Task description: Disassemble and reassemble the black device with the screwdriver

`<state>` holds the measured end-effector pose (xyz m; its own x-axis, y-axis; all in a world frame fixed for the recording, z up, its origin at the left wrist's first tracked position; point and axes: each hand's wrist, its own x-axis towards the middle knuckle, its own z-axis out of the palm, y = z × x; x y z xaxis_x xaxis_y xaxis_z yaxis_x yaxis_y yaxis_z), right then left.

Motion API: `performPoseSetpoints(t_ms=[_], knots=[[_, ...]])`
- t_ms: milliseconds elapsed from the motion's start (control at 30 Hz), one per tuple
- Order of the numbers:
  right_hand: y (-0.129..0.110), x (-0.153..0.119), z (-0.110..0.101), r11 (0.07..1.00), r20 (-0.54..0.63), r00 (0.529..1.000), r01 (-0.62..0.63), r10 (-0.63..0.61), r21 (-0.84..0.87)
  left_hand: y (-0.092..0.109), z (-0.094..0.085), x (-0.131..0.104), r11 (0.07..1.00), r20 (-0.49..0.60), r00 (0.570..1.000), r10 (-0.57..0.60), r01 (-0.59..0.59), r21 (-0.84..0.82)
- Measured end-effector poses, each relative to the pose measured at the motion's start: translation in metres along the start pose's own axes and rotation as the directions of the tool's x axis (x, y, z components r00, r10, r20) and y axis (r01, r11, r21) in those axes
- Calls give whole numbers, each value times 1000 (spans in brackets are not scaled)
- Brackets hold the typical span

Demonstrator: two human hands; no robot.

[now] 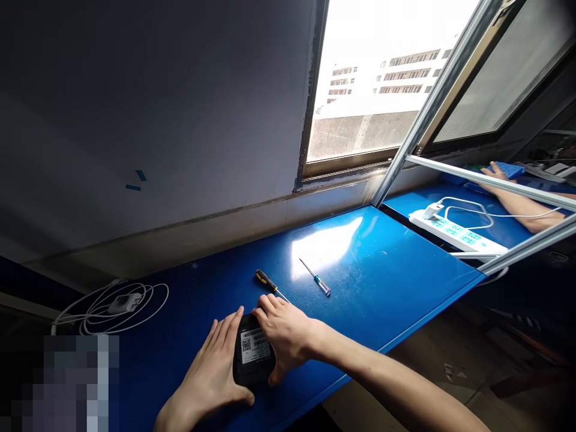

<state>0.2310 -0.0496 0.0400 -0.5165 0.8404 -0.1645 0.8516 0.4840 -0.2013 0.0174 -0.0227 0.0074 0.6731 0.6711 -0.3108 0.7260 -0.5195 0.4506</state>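
A black boxy device [252, 373] with a white label bearing a QR code and barcodes lies on the blue table between my hands. My left hand [213, 366] holds its left side, fingers stretched along the edge and thumb at the near end. Around the right side curls my right hand [285, 333], its fingers at the far corner and thumb at the near right. Just beyond the right hand is a screwdriver with a black and yellow handle [266, 280]; its shaft runs toward that hand. A second screwdriver with a clear, blue-tinted handle [322, 285] lies farther right.
A coiled white cable with an adapter [123, 303] rests on the table [391, 276] at left. Past the metal frame [432, 163] are a white power strip [459, 234] with a plug and another person's hand [497, 176]. Something pixelated covers the lower left.
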Motion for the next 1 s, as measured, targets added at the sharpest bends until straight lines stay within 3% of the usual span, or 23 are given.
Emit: performPoseSetpoints(t_ms=[200, 367, 567, 667, 733, 833, 900, 1000], knots=[[0, -3, -6, 1000, -39, 999, 28, -27, 15, -12, 12, -5, 991, -35, 995, -92, 88, -103], [12, -21, -10, 994, -91, 996, 1, 10, 114, -25, 9, -16, 986, -49, 992, -112, 105, -129], [36, -46, -16, 979, -103, 986, -112, 130, 169, -76, 13, -49, 967, -115, 961, -252, 255, 10], [47, -52, -12, 974, -104, 982, -136, 157, 181, -91, 13, -65, 967, -248, 956, -156, 199, 160], [51, -52, -7, 974, -105, 982, -138, 159, 181, -86, 6, -69, 960, -266, 957, -111, 172, 219], [53, -45, -2, 980, -113, 984, -121, 140, 160, -52, -12, -59, 971, -193, 975, -115, 151, 187], [51, -36, 0, 984, -120, 985, -108, 126, 142, -19, -24, -39, 988, -104, 992, -75, 88, 129], [47, -24, 2, 991, -147, 985, -80, 95, 104, 22, -35, -1, 989, -38, 993, 109, -105, 104]])
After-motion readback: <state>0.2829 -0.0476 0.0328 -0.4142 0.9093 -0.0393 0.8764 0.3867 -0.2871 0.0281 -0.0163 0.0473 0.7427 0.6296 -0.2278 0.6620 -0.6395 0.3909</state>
